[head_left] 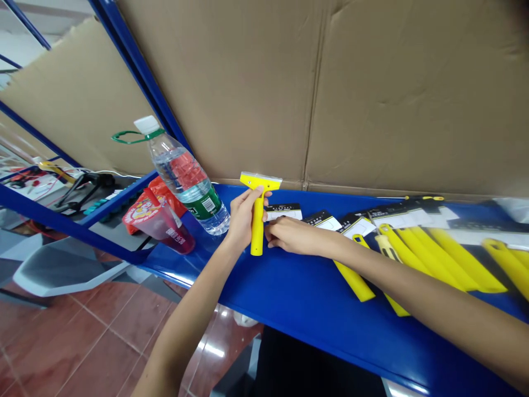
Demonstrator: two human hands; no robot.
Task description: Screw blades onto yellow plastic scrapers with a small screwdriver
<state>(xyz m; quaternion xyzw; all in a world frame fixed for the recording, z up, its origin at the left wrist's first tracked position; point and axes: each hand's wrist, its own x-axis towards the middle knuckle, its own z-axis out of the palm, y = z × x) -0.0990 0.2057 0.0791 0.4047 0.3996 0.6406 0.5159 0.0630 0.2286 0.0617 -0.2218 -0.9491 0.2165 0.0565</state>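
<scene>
My left hand (243, 215) is closed around a yellow scraper (257, 223), which stands upright with its wide blade head at the top and its handle pointing down. Just right of the handle, my right hand (287, 234) is low over the blue shelf with its fingers curled. Whatever those fingers hold, if anything, is hidden. Directly behind the right hand is a black and white packaging card (285, 211). Further right, partly behind my right forearm, lie several yellow scrapers (446, 256) with black and white cards.
The blue shelf (264, 292) has a cardboard panel (248, 94) along its back. At its left end stand a large water bottle (190, 182) and a reddish plastic cup (169, 226). A blue metal post (140, 71) rises behind the bottle.
</scene>
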